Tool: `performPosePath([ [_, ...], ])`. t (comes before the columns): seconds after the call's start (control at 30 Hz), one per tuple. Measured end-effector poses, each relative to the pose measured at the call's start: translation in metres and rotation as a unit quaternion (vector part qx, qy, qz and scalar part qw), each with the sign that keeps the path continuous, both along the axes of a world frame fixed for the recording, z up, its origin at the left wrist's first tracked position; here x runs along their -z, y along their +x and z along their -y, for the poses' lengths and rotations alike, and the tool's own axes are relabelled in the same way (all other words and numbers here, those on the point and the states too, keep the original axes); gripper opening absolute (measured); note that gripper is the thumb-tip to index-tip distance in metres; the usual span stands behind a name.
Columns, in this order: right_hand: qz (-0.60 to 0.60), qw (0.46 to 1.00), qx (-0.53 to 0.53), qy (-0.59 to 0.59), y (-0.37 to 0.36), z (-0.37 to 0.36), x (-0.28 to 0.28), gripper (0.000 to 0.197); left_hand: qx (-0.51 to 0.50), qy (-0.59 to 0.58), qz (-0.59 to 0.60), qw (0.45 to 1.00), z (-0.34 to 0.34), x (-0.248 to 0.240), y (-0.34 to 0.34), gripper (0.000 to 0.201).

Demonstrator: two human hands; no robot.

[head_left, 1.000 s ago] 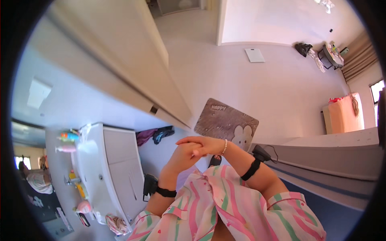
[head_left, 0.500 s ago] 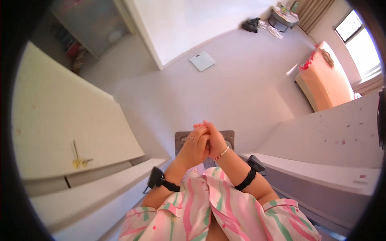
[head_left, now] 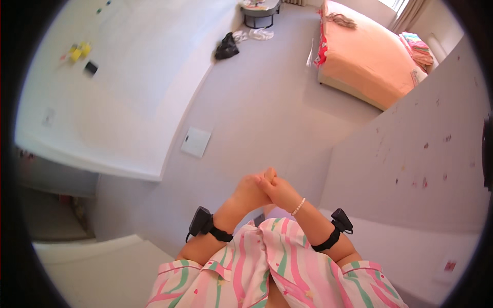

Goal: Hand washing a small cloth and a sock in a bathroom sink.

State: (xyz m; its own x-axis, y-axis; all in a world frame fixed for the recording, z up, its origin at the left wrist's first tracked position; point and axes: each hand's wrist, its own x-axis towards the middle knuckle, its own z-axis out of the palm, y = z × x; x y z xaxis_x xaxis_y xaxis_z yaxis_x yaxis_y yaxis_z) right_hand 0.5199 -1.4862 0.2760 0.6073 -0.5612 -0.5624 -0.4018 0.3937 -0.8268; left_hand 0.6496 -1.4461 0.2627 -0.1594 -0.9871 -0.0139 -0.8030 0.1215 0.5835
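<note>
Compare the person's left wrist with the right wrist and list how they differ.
The left wrist is bare near the hand; the right wrist wears a pearl bead bracelet. The left black strap device sits close to the wrist, while the right black strap device sits further up the forearm. Both arms wear a black band with a small box, and the left hand and right hand are clasped together.

At lower centre, the left hand [head_left: 250, 191] presses against the right hand [head_left: 280, 191]. A flat white square scale [head_left: 195, 142] lies on the floor above-left; an orange-covered bed [head_left: 367, 56] sits upper right.
</note>
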Motion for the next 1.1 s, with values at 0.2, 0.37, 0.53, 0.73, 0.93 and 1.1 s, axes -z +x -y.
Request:
performPosePath([
  [0.2, 0.027, 0.964, -0.155, -0.214, -0.027, 0.187, -0.035, 0.062, 0.127, 0.236, -0.291, 0.919, 0.185, -0.015, 0.008, 0.026],
  [0.37, 0.255, 0.956, 0.133, -0.059, -0.022, 0.338, -0.056, 0.024, -0.028, 0.163, -0.554, 0.816, 0.344, -0.038, -0.003, 0.024],
  [0.53, 0.326, 0.844, 0.415, -0.093, -0.014, 0.466, -0.013, 0.014, 0.003, -0.157, -0.239, 0.958, 0.508, -0.04, -0.042, 0.034],
  [0.73, 0.422, 0.718, 0.548, -0.073, -0.089, 0.645, -0.042, 0.038, 0.237, -0.304, -0.07, 0.92, 0.698, -0.062, -0.116, 0.043],
  [0.93, 0.472, 0.692, 0.53, -0.133, -0.208, 0.748, -0.06, 0.045, 0.456, -0.189, -0.202, 0.846, 0.838, -0.073, -0.225, 0.046],
  [1.1, 0.398, 0.757, 0.507, -0.108, -0.344, 0.817, -0.032, 0.045, 0.455, -0.256, -0.15, 0.839, 0.918, -0.063, -0.349, 0.052],
])
